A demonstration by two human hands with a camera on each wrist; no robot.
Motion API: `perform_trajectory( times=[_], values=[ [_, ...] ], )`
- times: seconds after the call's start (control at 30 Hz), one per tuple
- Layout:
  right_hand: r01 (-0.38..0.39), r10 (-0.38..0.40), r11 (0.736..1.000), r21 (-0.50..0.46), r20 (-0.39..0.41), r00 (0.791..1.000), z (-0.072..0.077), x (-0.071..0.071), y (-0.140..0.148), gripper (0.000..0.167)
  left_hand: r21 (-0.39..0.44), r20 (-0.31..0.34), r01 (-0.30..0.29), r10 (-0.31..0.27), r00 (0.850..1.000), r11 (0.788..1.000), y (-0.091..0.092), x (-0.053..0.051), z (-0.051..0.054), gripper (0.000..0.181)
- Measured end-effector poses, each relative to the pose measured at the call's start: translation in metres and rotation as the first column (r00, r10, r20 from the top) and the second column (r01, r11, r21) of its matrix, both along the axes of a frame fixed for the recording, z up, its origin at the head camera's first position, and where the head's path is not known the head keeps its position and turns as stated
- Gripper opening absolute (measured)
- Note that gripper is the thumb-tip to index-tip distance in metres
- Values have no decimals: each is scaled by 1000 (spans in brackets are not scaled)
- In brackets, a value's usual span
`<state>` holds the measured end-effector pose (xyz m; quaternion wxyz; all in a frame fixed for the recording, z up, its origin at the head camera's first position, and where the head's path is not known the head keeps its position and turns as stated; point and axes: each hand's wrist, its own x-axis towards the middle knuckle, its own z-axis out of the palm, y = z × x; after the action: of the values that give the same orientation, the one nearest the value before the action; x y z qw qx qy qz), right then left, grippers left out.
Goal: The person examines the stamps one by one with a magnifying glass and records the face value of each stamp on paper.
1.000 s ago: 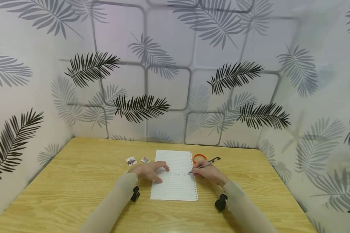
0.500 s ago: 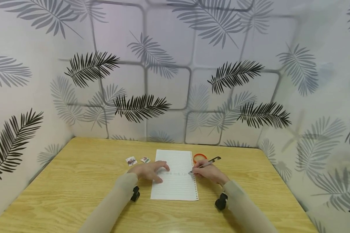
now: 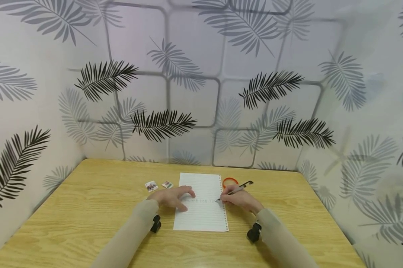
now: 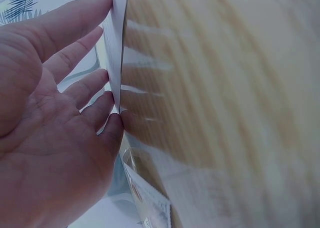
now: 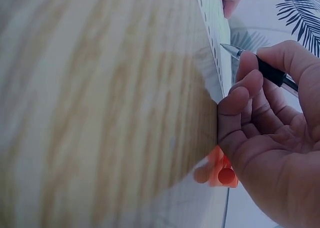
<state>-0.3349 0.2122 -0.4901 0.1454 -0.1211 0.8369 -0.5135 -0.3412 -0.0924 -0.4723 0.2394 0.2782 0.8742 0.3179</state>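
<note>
A sheet of white lined paper (image 3: 201,219) with holes down its right edge lies on the wooden table. A faint line of handwriting runs across its middle. My left hand (image 3: 170,196) rests on the paper's left side, fingers spread, and in the left wrist view the fingertips (image 4: 106,98) touch the sheet. With thumb and fingers, my right hand (image 3: 243,199) pinches a pen (image 3: 240,187) at the paper's right edge. The right wrist view shows the pen's black grip (image 5: 271,71) and its tip pointing at the sheet. Other fingers of that hand curl beneath.
Behind the right hand lies an orange-red ring (image 3: 230,179), possibly a roll of tape. Two small picture cards, a left one (image 3: 151,185) and a right one (image 3: 167,184), lie beyond the left hand. A leaf-patterned wall covering (image 3: 194,93) surrounds the table (image 3: 70,223).
The pen tip and right hand shift very slightly at the end of the written line. The left hand stays in place on the paper.
</note>
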Motion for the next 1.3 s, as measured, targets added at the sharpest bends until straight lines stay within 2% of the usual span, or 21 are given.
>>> perform_trajectory(
  times=[0.33,0.83,1.17,1.3],
  values=[
    [5,-5,1000,4,-12,1000,-3,-3,1,7,0,-13,7,-7,1000,1000,-1,3,2,45],
    [72,-72,997,27,-4,997,-1,-3,0,10,-28,-36,20,-21,999,999,-1,-1,-1,45],
    [5,-4,1000,26,-22,1000,2,-1,1,10,-22,-35,26,-27,999,999,-1,-2,-2,44],
    [1,0,999,33,-29,1000,2,0,1,9,-30,-36,19,-20,999,999,0,-2,-1,44]
  ],
)
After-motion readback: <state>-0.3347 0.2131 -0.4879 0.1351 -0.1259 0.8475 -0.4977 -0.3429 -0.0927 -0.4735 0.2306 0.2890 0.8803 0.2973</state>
